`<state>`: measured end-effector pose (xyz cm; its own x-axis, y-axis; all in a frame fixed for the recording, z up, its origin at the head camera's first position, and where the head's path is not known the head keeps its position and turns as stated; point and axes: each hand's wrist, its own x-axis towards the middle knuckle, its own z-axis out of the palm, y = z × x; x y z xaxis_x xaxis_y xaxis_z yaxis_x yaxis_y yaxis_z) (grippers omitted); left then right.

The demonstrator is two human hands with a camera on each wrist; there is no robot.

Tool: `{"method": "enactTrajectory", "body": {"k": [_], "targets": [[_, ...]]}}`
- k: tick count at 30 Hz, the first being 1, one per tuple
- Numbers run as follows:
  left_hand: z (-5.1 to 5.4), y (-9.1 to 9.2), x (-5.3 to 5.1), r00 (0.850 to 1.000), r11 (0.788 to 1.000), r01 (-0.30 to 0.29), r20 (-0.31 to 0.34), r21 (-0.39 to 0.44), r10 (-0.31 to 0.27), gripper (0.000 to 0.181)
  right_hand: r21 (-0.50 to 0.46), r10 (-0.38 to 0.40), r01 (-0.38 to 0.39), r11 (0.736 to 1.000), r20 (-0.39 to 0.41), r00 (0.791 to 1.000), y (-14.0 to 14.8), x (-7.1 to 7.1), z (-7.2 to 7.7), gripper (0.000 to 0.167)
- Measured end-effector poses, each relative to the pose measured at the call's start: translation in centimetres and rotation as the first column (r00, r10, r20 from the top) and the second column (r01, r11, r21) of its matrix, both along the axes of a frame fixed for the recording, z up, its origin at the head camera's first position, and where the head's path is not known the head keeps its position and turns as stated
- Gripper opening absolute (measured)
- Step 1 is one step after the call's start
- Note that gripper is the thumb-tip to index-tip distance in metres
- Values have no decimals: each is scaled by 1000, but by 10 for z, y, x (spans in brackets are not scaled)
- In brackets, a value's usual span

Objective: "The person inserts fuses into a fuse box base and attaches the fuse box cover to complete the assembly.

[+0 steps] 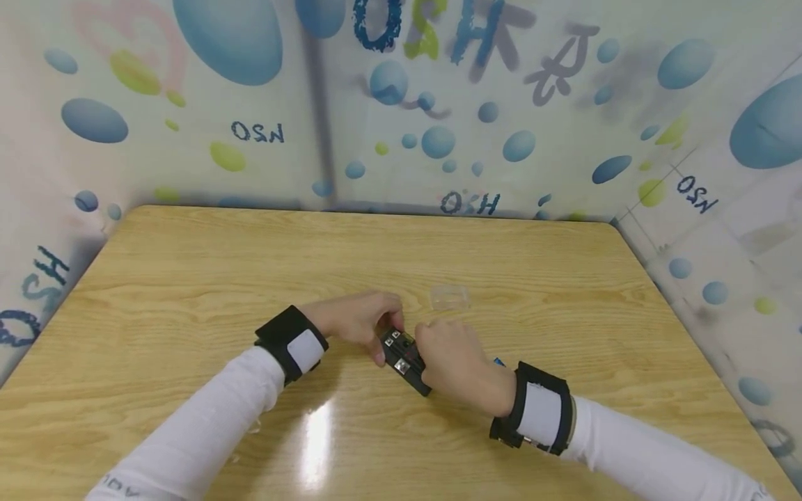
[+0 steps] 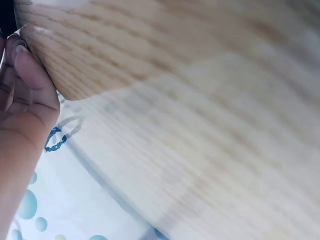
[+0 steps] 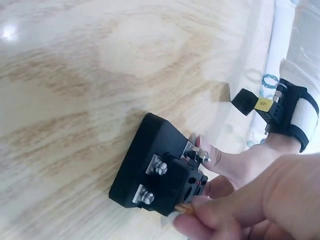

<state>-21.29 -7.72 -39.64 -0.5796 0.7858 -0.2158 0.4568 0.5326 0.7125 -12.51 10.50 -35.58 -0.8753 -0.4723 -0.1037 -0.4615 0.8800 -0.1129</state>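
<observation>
Pinching the left end of a black block (image 1: 401,358) in the head view, the left hand (image 1: 360,316) meets the right hand (image 1: 454,362), which covers the other side, midway between the left and right edges of the tabletop (image 1: 250,250); whether the block touches it, I cannot tell. Beyond the right hand, toward the tabletop's far edge, lies a clear plastic piece (image 1: 450,297). The wall covering (image 1: 263,174) carries upside-down lettering resembling H2O and N2O. The left wrist view catches part of the left hand, fingers bent. In the right wrist view, the right hand pinches a copper-coloured piece (image 3: 185,208) at the block, near metal bolts (image 3: 159,166); a yellow label (image 3: 263,104) on the left arm is too small to read.
</observation>
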Motion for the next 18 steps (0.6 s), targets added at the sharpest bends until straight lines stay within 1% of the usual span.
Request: {"method": "enactTrajectory", "body": {"k": [2, 5, 7, 9, 12, 14, 15, 17, 18], "targets": [[0, 1, -1, 1000, 1000, 2, 2, 3, -2, 51, -16, -9, 9, 1000, 22, 1000, 2, -1, -1, 17], [0, 1, 0, 1000, 1000, 5, -4, 6, -5, 50, -105, -40, 54, 993, 132, 990, 6, -8, -2, 16], [0, 1, 0, 1000, 1000, 10, -7, 11, -10, 50, -167, -61, 99, 981, 219, 974, 11, -14, -2, 18], [0, 1, -1, 1000, 1000, 18, -13, 14, -18, 50, -208, -71, 136, 969, 292, 954, 15, -21, -2, 18], [0, 0, -1, 1000, 999, 25, -18, 20, -25, 50, -229, -71, 164, 960, 367, 927, 18, -29, -2, 17], [0, 0, -1, 999, 999, 27, -19, 22, -27, 50, -222, -70, 169, 960, 392, 917, 18, -31, -2, 17], [1, 0, -1, 999, 999, 26, -19, 23, -25, 50, -218, -69, 166, 962, 394, 917, 18, -31, -2, 17], [2, 0, -1, 1000, 999, 23, -13, 24, -22, 50, -202, -71, 157, 967, 378, 923, 16, -30, -1, 18], [2, 0, -1, 1000, 999, 23, -16, 26, -23, 50, -190, -74, 150, 970, 358, 931, 14, -29, -1, 18]]}}
